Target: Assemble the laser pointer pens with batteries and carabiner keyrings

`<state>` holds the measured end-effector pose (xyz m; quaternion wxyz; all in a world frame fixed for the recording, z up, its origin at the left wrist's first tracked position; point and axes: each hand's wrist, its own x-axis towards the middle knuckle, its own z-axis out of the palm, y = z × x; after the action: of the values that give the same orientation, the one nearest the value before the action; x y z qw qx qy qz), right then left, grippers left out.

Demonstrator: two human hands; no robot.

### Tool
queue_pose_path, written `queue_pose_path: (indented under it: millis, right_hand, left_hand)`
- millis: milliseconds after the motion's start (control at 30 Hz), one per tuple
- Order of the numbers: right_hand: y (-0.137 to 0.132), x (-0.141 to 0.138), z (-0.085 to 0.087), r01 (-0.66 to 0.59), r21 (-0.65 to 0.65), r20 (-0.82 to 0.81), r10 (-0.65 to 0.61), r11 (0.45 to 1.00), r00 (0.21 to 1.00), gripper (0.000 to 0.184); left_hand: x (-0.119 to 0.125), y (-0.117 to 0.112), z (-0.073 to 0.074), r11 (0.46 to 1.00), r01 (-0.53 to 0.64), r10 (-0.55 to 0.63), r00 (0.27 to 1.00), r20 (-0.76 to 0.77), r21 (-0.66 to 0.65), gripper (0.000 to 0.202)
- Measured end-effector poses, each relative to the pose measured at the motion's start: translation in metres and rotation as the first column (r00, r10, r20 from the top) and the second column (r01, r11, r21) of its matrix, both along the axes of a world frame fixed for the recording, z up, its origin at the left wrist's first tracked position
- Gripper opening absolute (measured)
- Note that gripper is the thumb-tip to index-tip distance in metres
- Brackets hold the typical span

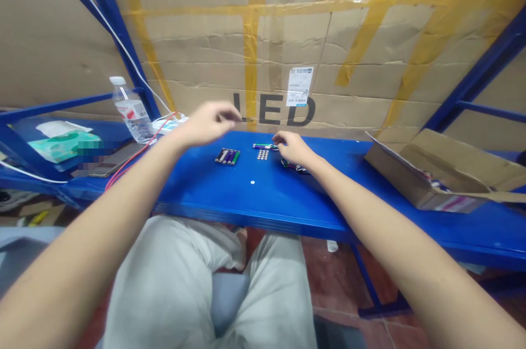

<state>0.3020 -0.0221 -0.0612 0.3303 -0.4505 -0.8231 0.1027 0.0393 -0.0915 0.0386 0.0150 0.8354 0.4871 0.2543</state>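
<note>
My left hand (209,121) hovers above the blue shelf (263,195), fingers loosely curled and pinched toward the right; whether it holds anything I cannot make out. Below it lies a row of several small coloured cylinders (227,156). My right hand (292,146) rests on the shelf with its fingertips closed on the end of a purple pen-like stick (263,146). A cluster of small silver button cells (263,155) lies just under that stick. More small dark items (295,167) lie under my right wrist. One tiny white disc (252,182) sits alone nearer to me.
An open cardboard box (435,173) stands at the right on the shelf. At the left are a water bottle (130,110), a phone (117,160), a tissue pack (61,145), a white power strip (168,124) with red and white cables. A big cardboard wall rises behind.
</note>
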Motion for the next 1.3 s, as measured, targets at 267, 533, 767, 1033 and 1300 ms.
queue_pose_path:
  millis: [267, 533, 767, 1033, 1300]
  right_hand:
    - [-0.004, -0.003, 0.001, 0.013, 0.018, 0.109, -0.015, 1.000, 0.994, 0.028]
    - [-0.009, -0.005, 0.004, -0.005, 0.017, 0.134, 0.003, 1.000, 0.991, 0.029]
    - [-0.022, -0.019, 0.004, -0.068, 0.020, 0.161, 0.064, 0.997, 0.985, 0.030]
    - [-0.008, -0.006, 0.001, -0.008, 0.023, 0.120, 0.005, 1.000, 0.993, 0.026]
    - [-0.007, -0.005, -0.001, -0.008, -0.004, 0.123, 0.009, 1.000, 0.992, 0.026]
  left_hand:
    - [0.006, 0.079, -0.037, 0.918, 0.026, -0.202, 0.889, -0.410, -0.396, 0.054]
    - [0.008, 0.087, -0.045, 0.857, 0.074, -0.315, 0.858, -0.406, -0.510, 0.055]
    - [0.005, 0.093, -0.056, 0.894, 0.067, -0.280, 0.856, -0.434, -0.444, 0.045]
    - [-0.004, 0.087, -0.047, 0.948, 0.055, -0.205, 0.860, -0.467, -0.314, 0.042]
    - [-0.004, 0.091, -0.064, 0.957, 0.087, -0.211, 0.866, -0.454, -0.277, 0.037]
